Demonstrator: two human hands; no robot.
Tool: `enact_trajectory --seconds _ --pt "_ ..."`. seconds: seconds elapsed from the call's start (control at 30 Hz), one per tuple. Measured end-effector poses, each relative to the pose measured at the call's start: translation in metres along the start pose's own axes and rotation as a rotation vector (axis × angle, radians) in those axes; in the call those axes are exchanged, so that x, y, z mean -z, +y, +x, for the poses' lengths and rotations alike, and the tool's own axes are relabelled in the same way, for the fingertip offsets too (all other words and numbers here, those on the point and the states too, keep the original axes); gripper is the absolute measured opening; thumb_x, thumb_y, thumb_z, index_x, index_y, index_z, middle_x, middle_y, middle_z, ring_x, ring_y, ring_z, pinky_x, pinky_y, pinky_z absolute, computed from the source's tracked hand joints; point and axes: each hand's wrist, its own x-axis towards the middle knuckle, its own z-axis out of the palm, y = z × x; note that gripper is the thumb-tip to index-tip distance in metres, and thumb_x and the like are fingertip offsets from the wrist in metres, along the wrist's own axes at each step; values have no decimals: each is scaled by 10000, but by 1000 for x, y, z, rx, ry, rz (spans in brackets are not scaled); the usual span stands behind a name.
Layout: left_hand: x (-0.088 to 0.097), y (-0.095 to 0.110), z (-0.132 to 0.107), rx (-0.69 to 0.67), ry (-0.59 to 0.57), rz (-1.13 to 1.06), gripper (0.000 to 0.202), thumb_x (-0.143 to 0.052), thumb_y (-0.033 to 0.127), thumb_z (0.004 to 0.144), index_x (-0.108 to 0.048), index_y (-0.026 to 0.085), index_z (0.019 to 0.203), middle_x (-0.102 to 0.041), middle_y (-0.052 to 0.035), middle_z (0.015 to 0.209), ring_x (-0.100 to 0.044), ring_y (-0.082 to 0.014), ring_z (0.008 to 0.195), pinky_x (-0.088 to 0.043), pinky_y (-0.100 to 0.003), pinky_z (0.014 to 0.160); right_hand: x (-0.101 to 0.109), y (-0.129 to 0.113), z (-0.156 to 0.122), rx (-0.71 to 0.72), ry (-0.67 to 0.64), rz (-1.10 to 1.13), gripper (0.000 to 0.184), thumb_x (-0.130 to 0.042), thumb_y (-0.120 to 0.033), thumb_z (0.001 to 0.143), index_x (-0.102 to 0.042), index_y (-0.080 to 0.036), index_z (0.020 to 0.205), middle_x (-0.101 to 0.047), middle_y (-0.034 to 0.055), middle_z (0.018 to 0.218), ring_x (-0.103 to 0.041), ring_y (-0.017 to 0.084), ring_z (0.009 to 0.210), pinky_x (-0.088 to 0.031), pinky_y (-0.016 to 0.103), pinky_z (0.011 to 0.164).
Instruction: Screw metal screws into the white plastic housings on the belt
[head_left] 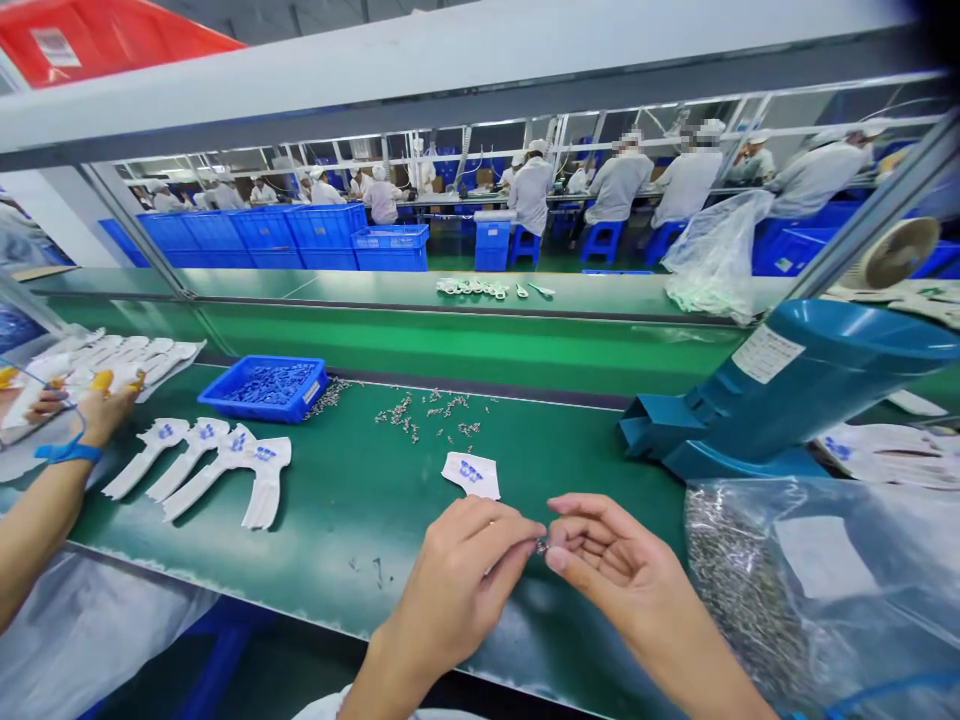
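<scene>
My left hand (457,580) and my right hand (619,570) meet above the green workbench (352,530), with a tiny metal part (541,545) pinched between their fingertips. The part is too small to make out in detail. A white piece with blue print (471,475) lies just beyond my hands. Small metal parts (435,415) are scattered farther off on the green surface. To the left, several long white printed pieces (217,470) lie side by side, out of reach of my fingers.
A co-worker's arm (64,470) with a blue wristband reaches in at left, near a blue tray (266,388) of small blue parts. A teal hopper (787,380) and a clear bag of metal parts (765,590) stand at right. A green conveyor (450,340) runs behind.
</scene>
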Motion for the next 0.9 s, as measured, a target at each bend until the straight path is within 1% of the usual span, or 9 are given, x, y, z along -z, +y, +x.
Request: enact_trajectory --seconds 0.17,0.27,0.33,0.43,0.53,0.6,0.67,0.83,0.9 --pt "2 -2 -3 -37 -57 84 261 -507 159 983 -615 242 1206 -710 -37 1036 -645 -155 904 -506 -289 800 1 2 -1 -26 -6 59 374 -782 -430 766 -645 -233 1052 -684 18 812 -670 177 769 -576 280 705" --pt "3 -2 -4 -67 -86 123 220 -512 159 983 -629 238 1152 -708 -30 1018 -636 -155 881 -489 -291 783 0 2 -1 -36 -2 69 370 -780 -420 774 -639 -231 1059 -681 16 817 -666 169 762 -573 273 698" --pt "3 -1 -4 -42 -98 135 158 -520 183 983 -633 227 1084 -708 -27 984 -628 -160 862 -476 -295 776 0 2 -1 -22 -5 58 361 -774 -417 784 -633 -232 1060 -682 13 819 -668 166 767 -574 269 713" --pt "1 0 -4 37 -129 110 135 -483 201 998 -611 220 1035 -693 -26 953 -612 -164 848 -462 -294 768 0 3 -5 43 19 -26 325 -739 -418 821 -629 -236 1067 -695 25 857 -681 181 824 -580 287 776" --pt "-4 3 -4 93 -121 56 147 -444 190 1007 -587 217 1025 -671 -26 942 -601 -159 836 -458 -283 754 0 8 -10 165 102 -217 244 -685 -398 872 -634 -242 1052 -708 46 904 -685 201 893 -573 302 823" --pt "-10 5 -5 104 -80 31 157 -434 167 1007 -582 214 1027 -667 -25 936 -601 -155 833 -460 -277 751 -1 15 -13 249 167 -332 185 -656 -367 897 -633 -247 1036 -712 56 927 -687 206 897 -571 309 821" --pt "-17 7 -7 94 5 43 152 -456 147 998 -588 208 1043 -673 -30 934 -607 -155 839 -468 -278 753 -3 22 -16 318 234 -386 161 -644 -326 907 -624 -249 1048 -710 63 941 -691 211 887 -577 324 813" --pt "-32 14 -9 15 265 125 198 -534 65 950 -606 178 1095 -697 -47 938 -619 -155 826 -499 -285 739 -11 33 -19 510 385 -365 239 -679 -205 877 -605 -247 1100 -707 44 940 -705 194 858 -597 309 787" --pt "-34 16 -9 -20 331 141 223 -558 34 928 -611 161 1103 -703 -56 945 -625 -155 834 -514 -288 745 -13 31 -20 527 404 -340 254 -692 -182 864 -608 -250 1094 -709 30 928 -708 174 844 -597 276 778"
